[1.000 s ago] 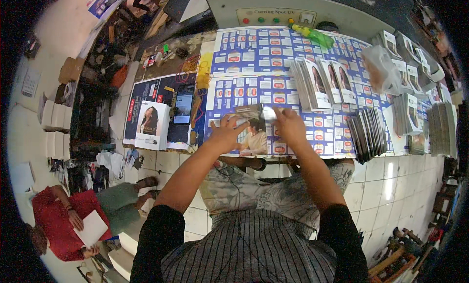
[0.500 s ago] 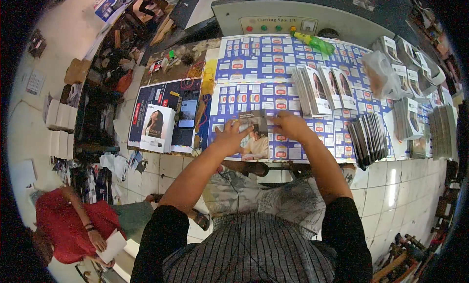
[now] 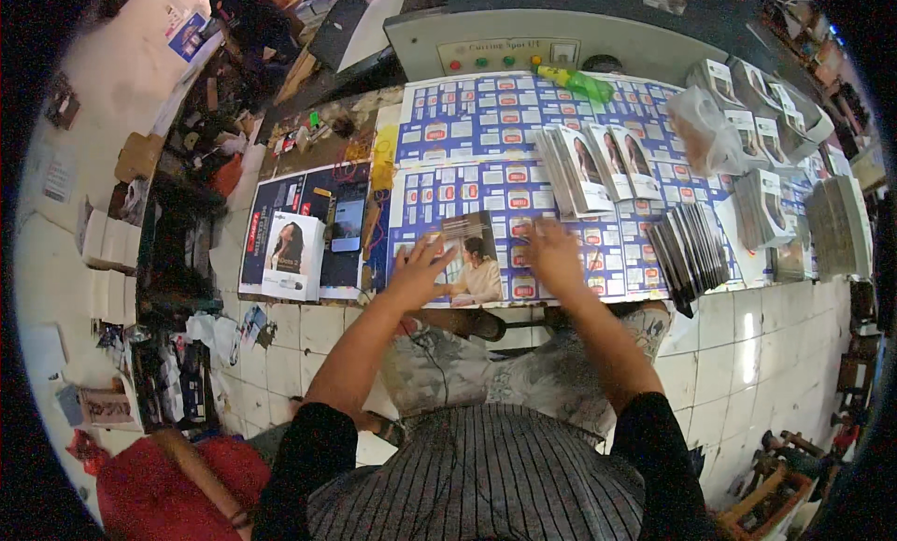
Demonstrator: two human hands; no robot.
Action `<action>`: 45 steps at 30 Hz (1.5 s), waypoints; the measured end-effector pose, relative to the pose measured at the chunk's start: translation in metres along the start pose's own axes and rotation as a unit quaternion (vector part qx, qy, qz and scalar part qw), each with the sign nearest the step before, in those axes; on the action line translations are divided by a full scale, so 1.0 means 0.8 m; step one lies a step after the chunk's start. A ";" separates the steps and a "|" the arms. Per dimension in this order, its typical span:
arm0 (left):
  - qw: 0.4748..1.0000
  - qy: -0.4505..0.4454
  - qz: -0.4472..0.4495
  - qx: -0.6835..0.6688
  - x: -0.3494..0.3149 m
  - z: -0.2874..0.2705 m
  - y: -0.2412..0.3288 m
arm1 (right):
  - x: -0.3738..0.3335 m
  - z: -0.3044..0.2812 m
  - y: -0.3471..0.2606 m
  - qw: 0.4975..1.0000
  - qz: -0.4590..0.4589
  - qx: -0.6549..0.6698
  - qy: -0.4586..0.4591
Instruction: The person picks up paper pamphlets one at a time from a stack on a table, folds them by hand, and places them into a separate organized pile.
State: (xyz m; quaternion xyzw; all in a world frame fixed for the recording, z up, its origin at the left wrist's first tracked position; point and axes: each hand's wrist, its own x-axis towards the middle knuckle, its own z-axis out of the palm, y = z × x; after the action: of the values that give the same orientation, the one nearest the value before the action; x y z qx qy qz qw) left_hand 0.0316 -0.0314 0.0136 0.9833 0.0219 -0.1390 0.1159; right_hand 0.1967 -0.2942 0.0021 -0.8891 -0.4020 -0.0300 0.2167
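Note:
A printed leaflet [image 3: 480,272] with a picture of a person in a pale top lies flat in front of me, on table-covering sheets [image 3: 447,186] printed in blue and white. My left hand [image 3: 417,274] is spread along its left side, with the fingertips at or just over that edge. On the other side, a little apart from the leaflet, my right hand [image 3: 557,257] hovers or rests with its fingers loosely apart and nothing visible in them; it is slightly blurred.
Leaflet stacks [image 3: 577,175] stand beyond my right hand, with a dark fanned pile [image 3: 689,251] nearer. A plastic bag [image 3: 696,130] and more stacks lie far right. Left are a white-edged booklet stack [image 3: 291,257] and a phone [image 3: 348,225]. A green bottle [image 3: 589,86] lies behind.
My left hand has drawn back from the leaflet's face to its left edge. My right hand has left its upper right corner and opened. The red-clad person has shifted toward the lower edge.

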 end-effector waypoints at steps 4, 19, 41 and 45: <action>0.999 0.043 0.000 0.015 -0.016 0.016 -0.010 | -0.001 0.016 -0.105 0.943 0.164 0.288 -0.003; 0.997 0.078 0.000 0.015 -0.012 0.013 0.010 | 0.095 -0.126 0.039 0.956 0.216 -0.107 0.170; 0.991 0.118 0.007 -0.064 -0.024 0.007 0.046 | -0.137 -0.168 0.145 0.946 0.133 -0.093 0.280; 0.863 0.112 0.143 -0.472 -0.019 0.005 0.149 | -0.099 -0.066 -0.014 0.950 0.163 0.225 0.141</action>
State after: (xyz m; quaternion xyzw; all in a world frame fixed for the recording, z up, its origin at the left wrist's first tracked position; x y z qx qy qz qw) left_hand 0.0252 -0.1488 0.0406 0.8123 -0.0434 0.0168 0.5814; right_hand 0.1418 -0.3647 0.0361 -0.8574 -0.2138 -0.0280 0.4673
